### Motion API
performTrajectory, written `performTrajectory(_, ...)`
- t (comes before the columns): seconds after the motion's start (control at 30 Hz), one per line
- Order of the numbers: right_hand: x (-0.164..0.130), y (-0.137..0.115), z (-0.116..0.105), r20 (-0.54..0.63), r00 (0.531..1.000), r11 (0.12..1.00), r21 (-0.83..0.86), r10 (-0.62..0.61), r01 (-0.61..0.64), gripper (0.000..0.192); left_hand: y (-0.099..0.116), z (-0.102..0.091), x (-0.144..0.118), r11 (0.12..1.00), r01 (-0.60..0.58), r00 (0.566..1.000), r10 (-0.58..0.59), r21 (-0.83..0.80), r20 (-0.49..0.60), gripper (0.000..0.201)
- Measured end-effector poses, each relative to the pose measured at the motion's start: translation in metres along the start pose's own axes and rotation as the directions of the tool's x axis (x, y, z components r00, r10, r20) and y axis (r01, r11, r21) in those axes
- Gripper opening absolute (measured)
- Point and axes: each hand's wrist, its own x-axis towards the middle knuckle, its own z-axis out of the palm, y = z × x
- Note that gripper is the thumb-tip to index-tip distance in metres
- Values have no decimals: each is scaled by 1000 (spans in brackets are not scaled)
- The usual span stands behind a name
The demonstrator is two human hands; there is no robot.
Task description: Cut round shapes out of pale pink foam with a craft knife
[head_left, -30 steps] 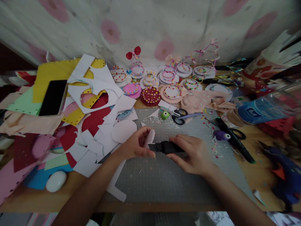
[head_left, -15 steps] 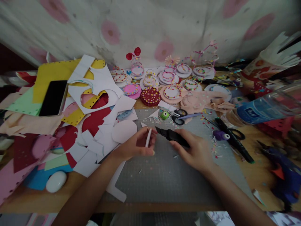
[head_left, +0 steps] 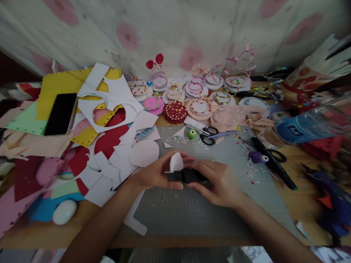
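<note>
Since the earlier frame, the white piece [head_left: 176, 162] has turned its face to view and the black cutter [head_left: 193, 176] has come level in front of its lower edge; at left, loose paper scraps [head_left: 102, 190] lie heaped beside the grey mat [head_left: 192, 215]; the left hand [head_left: 157, 173] has its grip clamped on the piece, over the mat, seemingly to steady it; the right hand [head_left: 218, 182] has its grip wrapped around the cutter's handle, likely to control the blade

A small white piece [head_left: 176, 162], rounded at its top, stands roughly upright within the left hand's [head_left: 155, 174] curled fingers. A black utility knife [head_left: 192, 175] lies level in the right hand's [head_left: 221, 182] grip, its blade pointing left at the piece's lower end.
</note>
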Motion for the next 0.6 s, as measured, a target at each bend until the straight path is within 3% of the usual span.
performTrajectory(0.4,-3,-3,6,-59,998,996,-79,25,-30,35,2,-3,-2,996,85,996,-86,27,27,65)
performTrajectory(0.6,-1,0,10,-94,981,977,-112,171,-181,36,-3,0,-4,990,123,990,-118,-75,75,64)
